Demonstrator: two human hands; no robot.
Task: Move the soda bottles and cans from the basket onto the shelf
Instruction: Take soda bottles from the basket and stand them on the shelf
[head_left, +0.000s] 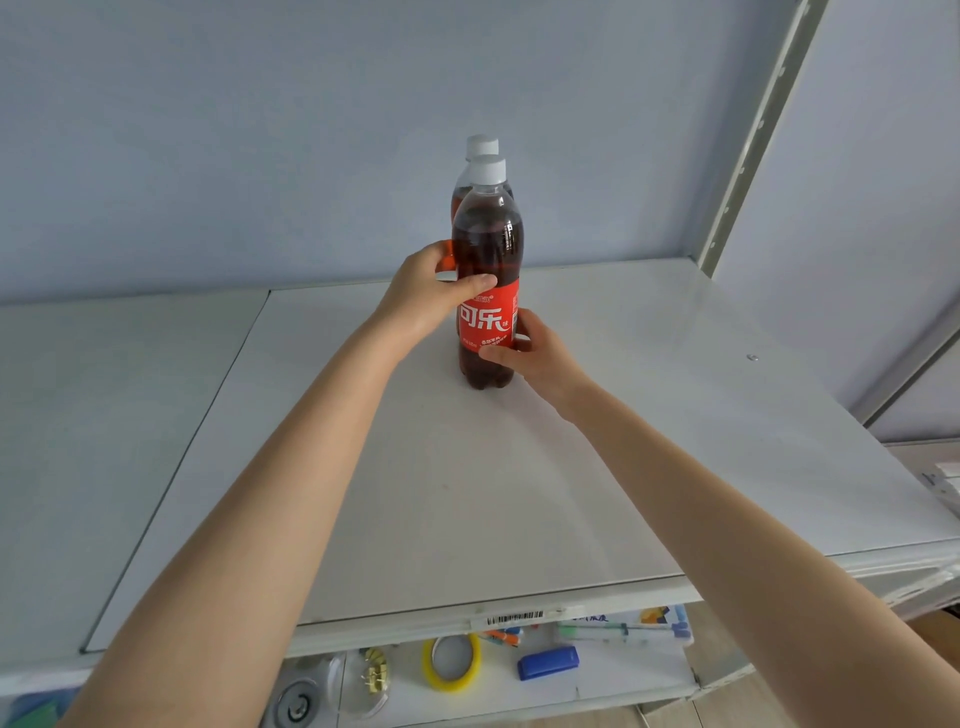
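A cola bottle (487, 249) with a red label and white cap stands upright on the white shelf (649, 415). A second cola bottle (480, 148) stands directly behind it, mostly hidden except for its cap and shoulder. My left hand (431, 296) grips the front bottle at the top of the label, thumb across the front. My right hand (530, 353) holds the same bottle low on its right side, thumb at the label's lower edge. The basket is out of view.
The shelf board ends at a front edge with a barcode sticker (511, 618). A lower shelf holds a yellow tape roll (451, 662), a blue stapler (548, 662), markers (623, 631) and a dish of clips (374, 675). A metal upright (753, 135) stands at the back right.
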